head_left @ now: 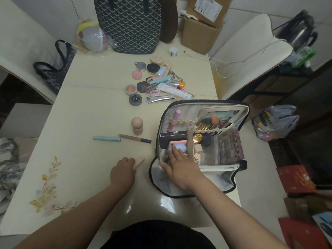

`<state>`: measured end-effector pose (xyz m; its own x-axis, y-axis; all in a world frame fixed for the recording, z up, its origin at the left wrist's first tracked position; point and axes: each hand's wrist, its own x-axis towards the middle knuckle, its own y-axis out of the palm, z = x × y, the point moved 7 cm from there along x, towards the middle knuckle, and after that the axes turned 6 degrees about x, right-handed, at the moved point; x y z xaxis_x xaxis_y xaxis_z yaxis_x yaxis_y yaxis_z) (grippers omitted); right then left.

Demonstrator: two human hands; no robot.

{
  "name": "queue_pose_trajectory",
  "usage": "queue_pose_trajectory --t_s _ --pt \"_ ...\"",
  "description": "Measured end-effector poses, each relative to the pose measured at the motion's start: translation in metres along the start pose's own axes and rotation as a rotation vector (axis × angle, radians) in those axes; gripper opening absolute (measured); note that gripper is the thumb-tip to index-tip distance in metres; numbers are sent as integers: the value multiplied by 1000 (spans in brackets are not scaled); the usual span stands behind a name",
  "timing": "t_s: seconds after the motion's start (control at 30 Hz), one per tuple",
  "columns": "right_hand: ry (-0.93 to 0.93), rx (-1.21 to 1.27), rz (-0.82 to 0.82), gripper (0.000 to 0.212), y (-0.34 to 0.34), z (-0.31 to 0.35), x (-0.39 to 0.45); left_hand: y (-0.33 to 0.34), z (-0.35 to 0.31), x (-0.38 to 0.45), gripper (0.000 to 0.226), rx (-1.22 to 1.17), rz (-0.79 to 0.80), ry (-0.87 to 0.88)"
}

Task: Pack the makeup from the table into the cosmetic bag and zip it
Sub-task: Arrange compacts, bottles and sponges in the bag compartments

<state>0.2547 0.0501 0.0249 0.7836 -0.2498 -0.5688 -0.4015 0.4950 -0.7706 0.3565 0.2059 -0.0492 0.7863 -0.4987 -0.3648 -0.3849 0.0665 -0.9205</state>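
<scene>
Pale-blue rounded case (177,147) is going into the front-left compartment of the open black-trimmed fabric cosmetic bag (201,146): your right hand (181,165) lies over it with fingers spread and fairly straight, pressing rather than gripping, so seat it flat against the pink compact (178,142) and leave room beside it. Left hand (124,172) is curled round a peach-coloured stick (139,162) on the cream bench (89,114); bring that in next, upright if it fits. Most of the makeup, the pile of tubes and compacts (156,81), the beige sponge (137,125) and two pencils (122,138), sits beyond the bag, so pack tight or the zip probably won't close.
</scene>
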Motion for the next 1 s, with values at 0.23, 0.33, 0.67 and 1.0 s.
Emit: queue_pose_trajectory --t_s 0.23,0.33,0.67,1.0 --pt "69 -10 44 74 2 5 -4 -39 -11 3 22 -304 -185 13" --pt "63 -3 29 74 1 4 -3 -72 -25 -6 26 -441 -343 101" --pt "29 -8 -23 73 1 4 -2 -93 -28 -11 12 -639 -421 115" --pt "23 53 -77 104 1 2 -2 -100 -24 -10 16 -648 -511 136"
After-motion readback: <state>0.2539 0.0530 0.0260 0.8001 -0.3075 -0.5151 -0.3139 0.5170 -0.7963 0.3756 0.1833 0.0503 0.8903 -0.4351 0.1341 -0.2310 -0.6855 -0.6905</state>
